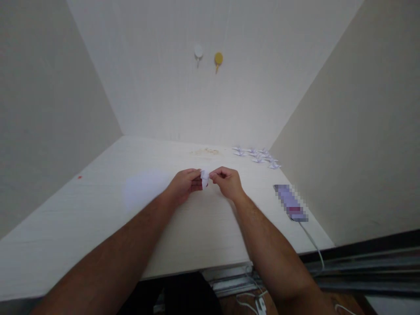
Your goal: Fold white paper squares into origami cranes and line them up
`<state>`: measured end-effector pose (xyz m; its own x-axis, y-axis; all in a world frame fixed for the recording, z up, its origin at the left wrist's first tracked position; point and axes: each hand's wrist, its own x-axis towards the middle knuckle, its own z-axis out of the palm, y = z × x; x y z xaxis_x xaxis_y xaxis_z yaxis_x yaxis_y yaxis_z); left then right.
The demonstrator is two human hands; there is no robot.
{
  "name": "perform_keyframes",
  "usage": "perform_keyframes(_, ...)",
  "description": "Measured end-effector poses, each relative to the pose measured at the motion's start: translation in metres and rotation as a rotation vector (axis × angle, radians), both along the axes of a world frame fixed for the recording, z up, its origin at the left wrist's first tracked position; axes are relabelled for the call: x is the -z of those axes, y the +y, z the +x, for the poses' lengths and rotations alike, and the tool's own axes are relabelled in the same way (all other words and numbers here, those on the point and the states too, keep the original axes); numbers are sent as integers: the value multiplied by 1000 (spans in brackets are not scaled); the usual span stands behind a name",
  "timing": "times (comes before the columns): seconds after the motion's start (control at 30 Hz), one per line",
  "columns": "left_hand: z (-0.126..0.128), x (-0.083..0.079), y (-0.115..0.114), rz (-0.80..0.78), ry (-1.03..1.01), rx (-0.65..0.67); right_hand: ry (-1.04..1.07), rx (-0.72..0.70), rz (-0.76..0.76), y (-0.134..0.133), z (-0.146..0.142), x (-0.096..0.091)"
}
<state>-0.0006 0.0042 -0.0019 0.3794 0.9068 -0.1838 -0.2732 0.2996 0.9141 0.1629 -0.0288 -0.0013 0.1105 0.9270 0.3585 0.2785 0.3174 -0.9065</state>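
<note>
A small piece of folded white paper (204, 178) is held up between my two hands, above the middle of the table. My left hand (184, 186) grips it from the left, thumb on top and fingers behind. On the other side, my right hand (227, 181) pinches the paper's right edge with thumb and forefinger. Fingers cover part of the folds, so the exact shape is hard to make out. Several folded paper cranes (258, 160) sit in a group at the back right of the table.
The white table (138, 175) is bounded by walls on three sides. At the right lies a phone (290, 202), its screen blurred, with a white cable (311, 243) running over the front edge. Two round hooks (218, 58) hang on the back wall. A power strip (261, 305) is below.
</note>
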Motion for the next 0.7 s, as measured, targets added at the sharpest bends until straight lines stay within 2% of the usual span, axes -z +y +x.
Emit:
perform_keyframes(0.2, 2, 5, 0, 87, 134, -89, -38, 220, -35, 6, 12, -4)
perform_keyframes(0.33, 4, 7, -3, 178, 247, -34, -64, 352, -119, 12, 32, -12)
perform_keyframes(0.47, 5, 7, -5, 283, 346, 12, -193, 536, -138, 13, 81, -21)
perform_keyframes(0.6, 6, 11, -3, 357, 388, 28, -401, 755, -268, 10, 149, -23)
perform_keyframes(0.7, 6, 15, -1, 390, 421, 27, -483, 849, -300, 9, 188, -22)
